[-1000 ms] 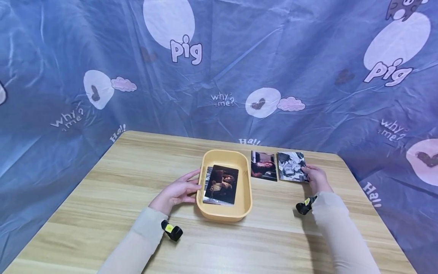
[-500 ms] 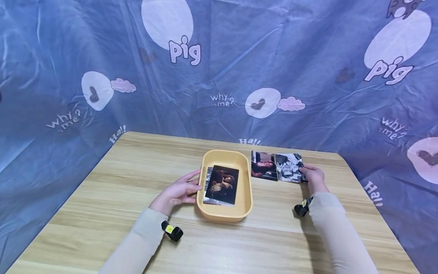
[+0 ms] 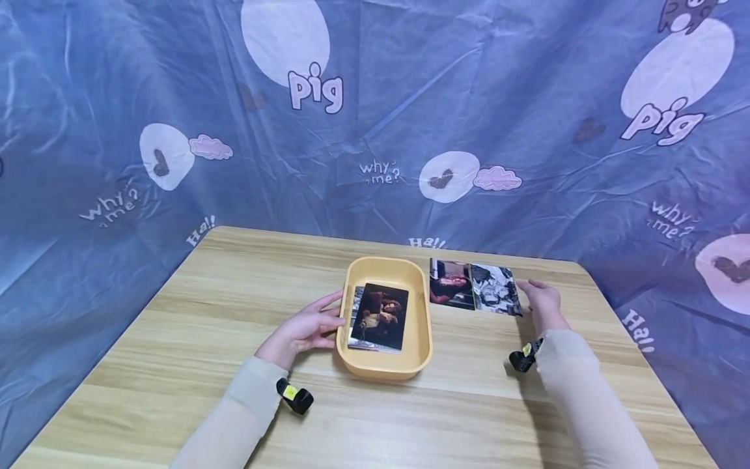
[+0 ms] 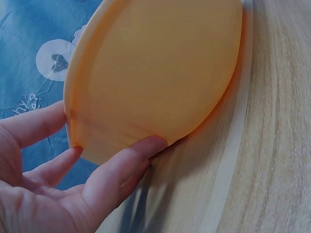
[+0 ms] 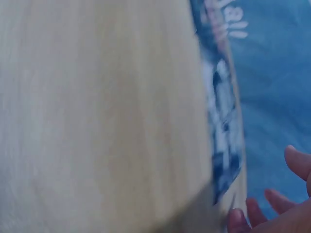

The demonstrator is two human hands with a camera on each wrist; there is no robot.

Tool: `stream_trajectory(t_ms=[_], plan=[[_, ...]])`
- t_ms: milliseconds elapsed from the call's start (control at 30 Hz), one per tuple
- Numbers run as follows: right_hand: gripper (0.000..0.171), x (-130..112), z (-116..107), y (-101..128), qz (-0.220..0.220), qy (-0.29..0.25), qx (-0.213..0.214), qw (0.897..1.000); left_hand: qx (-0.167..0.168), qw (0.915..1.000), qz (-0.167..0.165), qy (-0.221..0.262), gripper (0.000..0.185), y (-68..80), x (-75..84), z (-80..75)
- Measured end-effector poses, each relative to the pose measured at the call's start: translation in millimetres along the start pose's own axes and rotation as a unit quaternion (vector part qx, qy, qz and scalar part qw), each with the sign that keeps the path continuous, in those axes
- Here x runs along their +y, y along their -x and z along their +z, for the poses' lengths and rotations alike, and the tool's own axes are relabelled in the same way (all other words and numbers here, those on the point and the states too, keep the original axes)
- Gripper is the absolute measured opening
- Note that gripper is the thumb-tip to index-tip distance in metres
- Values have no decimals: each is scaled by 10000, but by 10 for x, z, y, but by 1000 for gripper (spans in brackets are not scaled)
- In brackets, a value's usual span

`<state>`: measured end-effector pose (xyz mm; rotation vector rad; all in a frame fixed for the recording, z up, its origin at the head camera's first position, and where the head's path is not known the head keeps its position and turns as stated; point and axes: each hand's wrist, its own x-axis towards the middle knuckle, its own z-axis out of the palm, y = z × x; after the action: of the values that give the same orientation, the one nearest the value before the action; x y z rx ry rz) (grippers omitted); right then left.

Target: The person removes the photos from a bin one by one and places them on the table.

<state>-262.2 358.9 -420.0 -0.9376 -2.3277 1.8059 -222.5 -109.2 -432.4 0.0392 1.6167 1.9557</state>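
At far left, a bare stretch of pale wood-grain table (image 3: 205, 326). Next, a cream sleeve (image 3: 228, 404) with a small black camera (image 3: 295, 396) at the wrist, reaching in from below. Beyond the cuff, the left hand (image 3: 303, 327), fingers extended and spread, fingertips and thumb against the outer wall of a yellow-orange tray (image 3: 418, 335) with rounded corners. Inside, toward the left wall, a dark photo (image 3: 381, 318) of figures, lying on at least one other print, visible along the left and lower edges.

Just right of the tray, flat on the table, a colour photo (image 3: 451, 284) in reds and blacks; beside it, edges meeting, a black-and-white photo (image 3: 495, 290), slightly turned. At its right edge, the right hand (image 3: 543, 305), relaxed and ungripping, fingers loosely bent; unclear whether touching. Behind everything, blue cloth (image 3: 328, 202) printed with "pig" and "why me?"
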Motion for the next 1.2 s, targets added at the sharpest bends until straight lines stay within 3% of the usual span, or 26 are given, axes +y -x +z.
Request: stream_trajectory(t_ms=[133, 267, 433, 700, 933, 1033, 1200], plan=[[80, -162, 38, 145, 74, -679, -442, 9967, -3, 10000, 8, -10, 73, -2, -7, 4], [79, -378, 212, 388, 68, -1567, -937, 9832, 16, 10000, 18, -23, 74, 7, -6, 7], [71, -587, 556, 743, -160, -2158, -1447, 9655, 40, 10000, 9, -29, 74, 22, 1, 12], [61, -658, 1118, 1306, -647, -2178, -1921, 9547, 8, 10000, 0, 1, 74, 31, 0, 27], [59, -490, 1560, 1620, -277, -2116, -2528, 9437, -31, 10000, -13, 36, 74, 25, 0, 7], [63, -370, 1689, 1701, -264, -1630, -2632, 9505, -59, 10000, 9, 29, 74, 29, 3, 4], [69, -212, 1822, 1746, -271, -1079, -2357, 9654, -78, 10000, 20, 16, 74, 34, 7, 3]])
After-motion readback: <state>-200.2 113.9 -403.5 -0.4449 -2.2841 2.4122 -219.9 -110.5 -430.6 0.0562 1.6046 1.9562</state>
